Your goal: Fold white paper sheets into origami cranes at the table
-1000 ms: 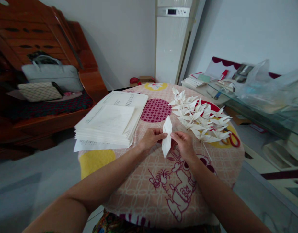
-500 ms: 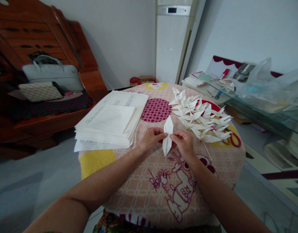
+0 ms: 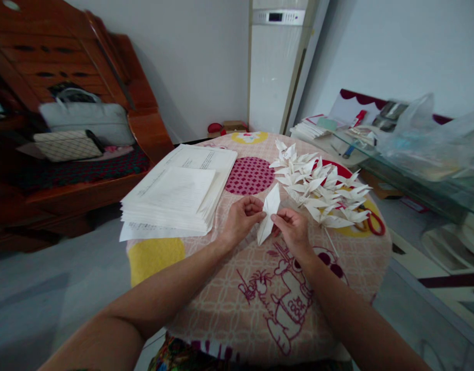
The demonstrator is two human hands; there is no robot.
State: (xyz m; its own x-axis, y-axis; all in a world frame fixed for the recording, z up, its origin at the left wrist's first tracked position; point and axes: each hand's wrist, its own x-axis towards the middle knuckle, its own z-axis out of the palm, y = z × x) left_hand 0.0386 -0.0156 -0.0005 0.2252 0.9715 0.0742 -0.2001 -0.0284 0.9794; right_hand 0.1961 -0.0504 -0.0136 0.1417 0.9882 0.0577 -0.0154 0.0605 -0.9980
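Note:
Between my two hands is a folded white paper (image 3: pixel 270 206), a long diamond shape tilted with its upper tip to the right. My left hand (image 3: pixel 242 219) pinches its left edge between thumb and fingers. On the opposite edge, my right hand (image 3: pixel 293 226) grips it with the thumb on top. Just beyond my right hand lies a heap of folded white paper cranes (image 3: pixel 314 183). To the left of my hands stands a thick stack of printed paper sheets (image 3: pixel 152 193), with a smaller paper square (image 3: pixel 186 188) on top.
A patterned cloth (image 3: pixel 217 288) covers the round table. Red-handled scissors (image 3: pixel 376 224) lie at its right edge, partly under the cranes. A glass shelf (image 3: pixel 415 188) with plastic bags (image 3: pixel 410 134) is at the right. A wooden bench (image 3: pixel 140 129) with bags stands left.
The folded paper has turned clockwise, its upper tip swinging right and its lower tip left. Both hands keep their hold, with slight finger shifts. The view has moved very little.

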